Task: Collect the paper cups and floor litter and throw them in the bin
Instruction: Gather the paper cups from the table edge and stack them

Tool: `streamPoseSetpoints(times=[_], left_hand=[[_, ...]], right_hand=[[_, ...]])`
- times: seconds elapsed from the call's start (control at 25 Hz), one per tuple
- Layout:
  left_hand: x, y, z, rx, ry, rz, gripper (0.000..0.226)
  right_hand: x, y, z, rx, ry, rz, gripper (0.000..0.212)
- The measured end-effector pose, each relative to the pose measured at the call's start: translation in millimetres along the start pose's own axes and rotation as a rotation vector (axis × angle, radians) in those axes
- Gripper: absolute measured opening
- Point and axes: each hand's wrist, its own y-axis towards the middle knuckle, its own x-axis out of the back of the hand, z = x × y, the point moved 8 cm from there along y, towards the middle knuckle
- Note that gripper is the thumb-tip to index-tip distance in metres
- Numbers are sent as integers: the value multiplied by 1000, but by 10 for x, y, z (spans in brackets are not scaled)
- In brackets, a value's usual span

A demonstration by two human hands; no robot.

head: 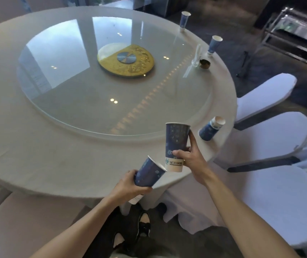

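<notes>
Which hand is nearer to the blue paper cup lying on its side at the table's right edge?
Right. The right hand, holding an upright blue paper cup, sits just left of and below the blue paper cup lying on its side. The left hand, gripping a tilted blue cup, is farther off, lower left.

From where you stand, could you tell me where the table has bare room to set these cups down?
The cloth band left of the left hand is bare, as is the glass turntable. The right rim is crowded: a tipped cup, a small bowl and two standing cups.
</notes>
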Motion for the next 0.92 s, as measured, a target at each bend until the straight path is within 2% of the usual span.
streamPoseSetpoints(times=[0.16, 0.32, 0.44, 0.52, 0.6, 0.68, 0.92], left_hand=[[-167, -24, -160, -75, 90, 64, 70], [-158, -110, -332, -144, 73, 15, 60], [-132, -151, -402, -164, 48, -17, 58], [-112, -167, -433, -175, 55, -34, 65], [-107, -178, -453, -180, 59, -38, 71], [-132, -181, -469, -184, 58, -25, 75], [-302, -155, -544, -218, 24, 29, 73]], right_hand=[[97, -152, -56, 32, 71, -37, 98], [78, -311, -206, 47, 87, -64, 86], [-61, -408, -308, 21, 76, -25, 80], [-84, -460, -326, 7, 32, -36, 86], [-35, -505, -286, 5, -6, -60, 103], [7, -548, -185, 26, -43, -60, 107], [-64, -621, -190, 7, -229, -1, 70]])
